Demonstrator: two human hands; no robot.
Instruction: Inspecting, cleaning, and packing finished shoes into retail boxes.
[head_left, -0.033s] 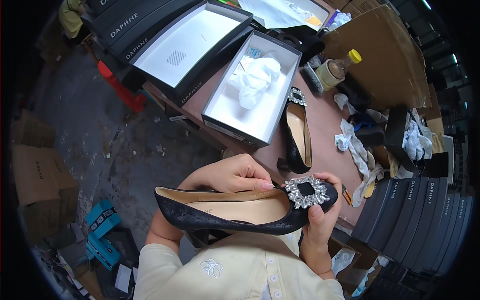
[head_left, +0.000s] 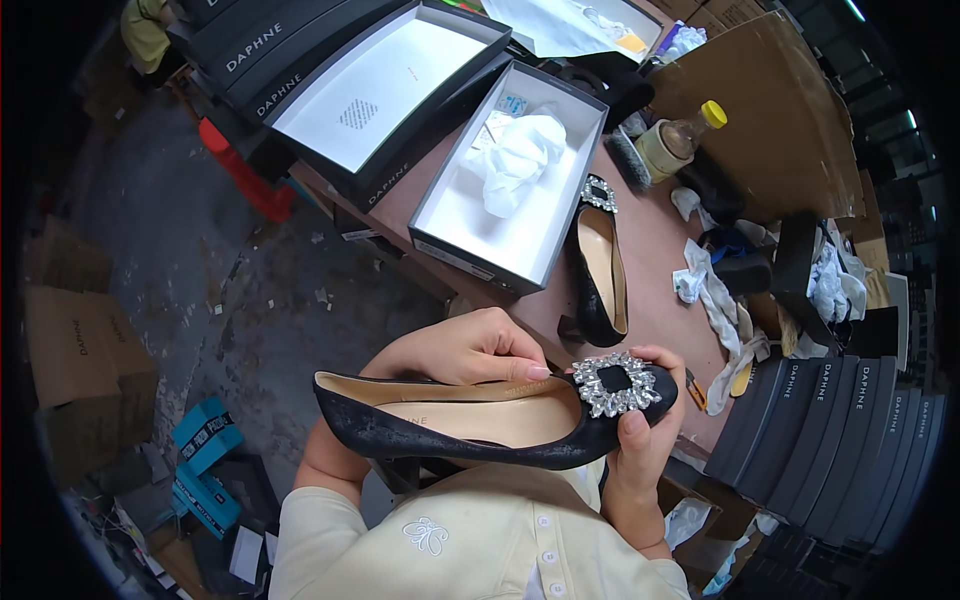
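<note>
In the head view, a black, low-heeled pump with a beige lining (head_left: 480, 418) and a square, clear-stoned buckle (head_left: 613, 384) is being held sideways before a cream, buttoned shirt (head_left: 470, 530). Its toe is being clasped by the right hand (head_left: 650, 440), between thumb and fingers. The far rim is being pinched by the left hand (head_left: 468, 350), near the buckle. A matching black pump (head_left: 600, 255) is being supported by the dusty-pink tabletop (head_left: 655, 300), beside an open, white-lined grey box (head_left: 530, 248).
</note>
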